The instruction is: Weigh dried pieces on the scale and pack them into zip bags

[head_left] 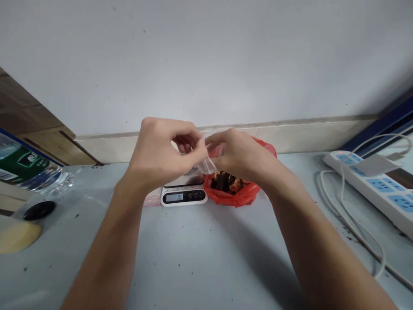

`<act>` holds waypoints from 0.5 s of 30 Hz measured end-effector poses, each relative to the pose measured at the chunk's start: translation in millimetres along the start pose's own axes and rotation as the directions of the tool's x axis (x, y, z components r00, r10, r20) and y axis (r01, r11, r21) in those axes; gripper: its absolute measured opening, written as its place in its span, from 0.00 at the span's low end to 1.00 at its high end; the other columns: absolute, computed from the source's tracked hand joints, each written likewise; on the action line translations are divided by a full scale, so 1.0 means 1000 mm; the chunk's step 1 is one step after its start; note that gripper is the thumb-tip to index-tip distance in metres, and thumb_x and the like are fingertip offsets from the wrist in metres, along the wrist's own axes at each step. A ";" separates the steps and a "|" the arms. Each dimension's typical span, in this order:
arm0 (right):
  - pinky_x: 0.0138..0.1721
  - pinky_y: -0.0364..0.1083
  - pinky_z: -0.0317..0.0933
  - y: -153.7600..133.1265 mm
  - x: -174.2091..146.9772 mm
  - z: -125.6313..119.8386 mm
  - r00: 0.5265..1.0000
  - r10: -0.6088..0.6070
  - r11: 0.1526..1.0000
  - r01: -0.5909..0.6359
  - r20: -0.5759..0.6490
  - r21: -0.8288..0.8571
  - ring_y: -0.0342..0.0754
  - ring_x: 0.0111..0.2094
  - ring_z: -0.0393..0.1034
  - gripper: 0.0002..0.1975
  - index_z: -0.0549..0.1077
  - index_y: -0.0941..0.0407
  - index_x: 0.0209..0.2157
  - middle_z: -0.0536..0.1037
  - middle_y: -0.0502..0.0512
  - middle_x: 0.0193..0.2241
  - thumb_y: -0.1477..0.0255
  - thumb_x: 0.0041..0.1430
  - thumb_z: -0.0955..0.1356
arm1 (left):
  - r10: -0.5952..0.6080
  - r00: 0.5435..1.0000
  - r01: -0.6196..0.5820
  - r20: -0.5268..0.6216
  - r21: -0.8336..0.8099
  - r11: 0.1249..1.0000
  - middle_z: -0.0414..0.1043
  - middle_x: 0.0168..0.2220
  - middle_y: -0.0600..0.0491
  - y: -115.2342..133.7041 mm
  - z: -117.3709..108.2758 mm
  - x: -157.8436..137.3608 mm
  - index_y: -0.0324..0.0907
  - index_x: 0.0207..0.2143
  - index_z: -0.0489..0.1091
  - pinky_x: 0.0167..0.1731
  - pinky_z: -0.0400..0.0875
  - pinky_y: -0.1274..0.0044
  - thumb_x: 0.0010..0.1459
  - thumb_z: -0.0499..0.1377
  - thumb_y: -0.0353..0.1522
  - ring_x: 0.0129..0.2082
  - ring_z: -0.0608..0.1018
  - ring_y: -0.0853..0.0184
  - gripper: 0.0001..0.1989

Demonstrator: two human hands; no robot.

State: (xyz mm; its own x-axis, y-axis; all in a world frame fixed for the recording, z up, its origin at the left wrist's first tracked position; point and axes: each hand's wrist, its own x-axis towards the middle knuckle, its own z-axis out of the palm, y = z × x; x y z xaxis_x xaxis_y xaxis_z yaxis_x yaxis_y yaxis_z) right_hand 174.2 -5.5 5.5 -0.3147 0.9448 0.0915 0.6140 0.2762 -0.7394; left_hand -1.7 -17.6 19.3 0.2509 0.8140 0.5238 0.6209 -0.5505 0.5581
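Both hands meet above a digital scale, holding a small clear plastic bag (206, 165) between them. My left hand (171, 148) pinches the bag's edge between thumb and fingers. My right hand (240, 153) is closed on its other side, with the fingertips partly hidden. Below them, the white scale (184, 196) reads 0.0; its plate is mostly covered by the hands and bag. To its right, under my right hand, stands an open red plastic bag (237, 199) with brown and dark dried pieces (229, 181) inside.
A water bottle (29, 165) with a green label is at the left, near a black oval object (39, 210) and a yellowish round thing (19, 237). At the right lies a white power strip (374, 183) with a charger and loose white cables (355, 232). A wall rises behind.
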 end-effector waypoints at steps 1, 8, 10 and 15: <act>0.33 0.47 0.67 0.001 0.000 -0.002 1.000 0.010 0.999 -0.011 0.021 0.038 0.51 0.34 0.76 0.13 0.84 0.53 0.43 0.83 0.53 0.32 0.74 0.53 0.75 | 0.001 0.999 -0.002 -0.037 -0.027 1.000 0.77 0.26 0.53 -0.001 0.000 0.001 0.48 0.23 0.75 0.42 0.76 0.65 0.57 0.61 0.34 0.34 0.81 0.57 0.09; 0.45 0.49 0.71 0.020 0.000 -0.028 0.984 -0.107 0.986 0.124 -0.143 0.110 0.52 0.39 0.79 0.50 0.62 0.50 0.73 0.84 0.51 0.37 0.69 0.52 0.80 | -0.336 0.940 0.296 -0.065 -0.334 0.895 0.81 0.53 0.47 -0.034 0.005 0.013 0.48 0.59 0.73 0.53 0.79 0.62 0.66 0.61 0.42 0.55 0.82 0.54 0.21; 0.45 0.50 0.72 0.027 -0.001 -0.036 0.979 -0.129 0.985 0.144 -0.156 0.091 0.53 0.39 0.79 0.50 0.61 0.50 0.74 0.85 0.52 0.37 0.67 0.53 0.80 | -0.393 0.916 0.383 0.085 -0.478 0.790 0.81 0.50 0.46 -0.039 0.007 0.013 0.47 0.64 0.68 0.52 0.80 0.62 0.63 0.64 0.40 0.50 0.84 0.55 0.28; 0.39 0.48 0.71 0.045 -0.012 -0.064 0.988 -0.152 0.987 0.150 0.033 0.056 0.53 0.38 0.78 0.27 0.82 0.52 0.56 0.86 0.55 0.37 0.60 0.55 0.77 | -0.399 0.914 0.365 0.068 -0.568 0.738 0.83 0.45 0.45 -0.033 0.009 0.013 0.41 0.58 0.73 0.51 0.80 0.63 0.58 0.70 0.37 0.46 0.85 0.57 0.27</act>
State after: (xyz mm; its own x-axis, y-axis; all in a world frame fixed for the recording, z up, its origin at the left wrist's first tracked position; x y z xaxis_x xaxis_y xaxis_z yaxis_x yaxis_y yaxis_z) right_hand 251.8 6.8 13.7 -0.4277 0.8856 0.1809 0.5184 0.4043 -0.7535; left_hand -12.6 13.1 2.4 0.0322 0.9767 0.2120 0.1282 -0.2143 0.9683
